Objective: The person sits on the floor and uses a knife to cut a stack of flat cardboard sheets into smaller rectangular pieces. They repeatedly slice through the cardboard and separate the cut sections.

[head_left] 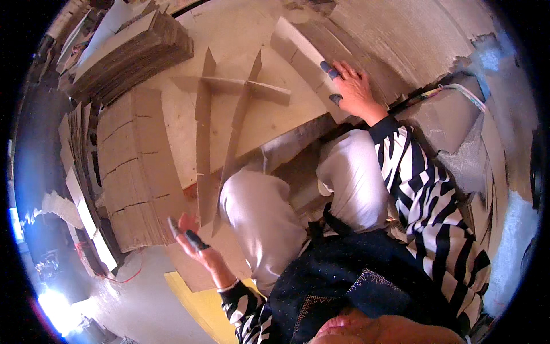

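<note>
My right hand (356, 92) lies on the right-hand stack of cardboard strips (303, 51), its fingers stretched along the near edge. Dark covers sit on some fingertips and the thumb. My left hand (197, 246) is low on the left, fingers apart and holding nothing, close to the slotted cardboard stack (134, 172). Between the hands, a partly assembled cardboard divider (204, 123) stands on edge on the board. Two long strips run toward me in it, and a shorter cross strip (269, 92) crosses them near their far ends.
A tall pile of cardboard strips (132, 54) stands at the far left. More cardboard sheets (80, 143) lean upright along the left side. A pale work board (240, 34) lies under the divider. Yellow sheet material (200, 309) is on the floor, and a coloured cord (464, 90) curves at right.
</note>
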A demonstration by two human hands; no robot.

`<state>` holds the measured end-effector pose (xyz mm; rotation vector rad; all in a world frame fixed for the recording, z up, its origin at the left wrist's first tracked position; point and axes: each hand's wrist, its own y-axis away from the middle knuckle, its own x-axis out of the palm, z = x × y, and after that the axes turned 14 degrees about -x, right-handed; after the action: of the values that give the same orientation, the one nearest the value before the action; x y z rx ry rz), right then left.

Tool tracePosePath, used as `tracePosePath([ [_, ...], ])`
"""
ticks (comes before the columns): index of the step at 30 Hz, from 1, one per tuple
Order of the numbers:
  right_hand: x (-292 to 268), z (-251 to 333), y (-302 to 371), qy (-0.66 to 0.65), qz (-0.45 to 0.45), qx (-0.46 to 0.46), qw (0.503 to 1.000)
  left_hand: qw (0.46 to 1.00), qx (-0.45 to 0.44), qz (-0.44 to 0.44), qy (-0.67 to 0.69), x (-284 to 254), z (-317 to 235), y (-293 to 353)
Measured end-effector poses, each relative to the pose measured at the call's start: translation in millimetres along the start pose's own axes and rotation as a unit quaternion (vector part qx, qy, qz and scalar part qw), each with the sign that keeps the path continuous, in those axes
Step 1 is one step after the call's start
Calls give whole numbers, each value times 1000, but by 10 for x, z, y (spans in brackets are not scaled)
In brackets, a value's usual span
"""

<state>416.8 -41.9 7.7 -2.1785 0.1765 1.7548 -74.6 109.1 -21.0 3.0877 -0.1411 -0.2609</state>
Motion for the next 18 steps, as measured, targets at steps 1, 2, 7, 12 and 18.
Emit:
tracePosePath([
  [1, 61, -103, 31, -24, -26, 0, 999, 999, -9, -7, 47, 187, 71, 22],
  [2, 40, -92, -9, 3, -92, -13, 996, 998, -8, 0, 55, 290, 85, 0],
  [7, -542, 302, -654, -156, -145, -62, 975, 998, 62, 10, 26, 693, 94, -562],
  [12, -912, 1022, -926, -335, -212, -140, 907, 987, -3, 56, -151, 1097, -292, -1000],
  [18, -715, 1448, -999, -490, -154, -212, 831, 927, 20, 73, -368, 1059, -621, -1302],
])
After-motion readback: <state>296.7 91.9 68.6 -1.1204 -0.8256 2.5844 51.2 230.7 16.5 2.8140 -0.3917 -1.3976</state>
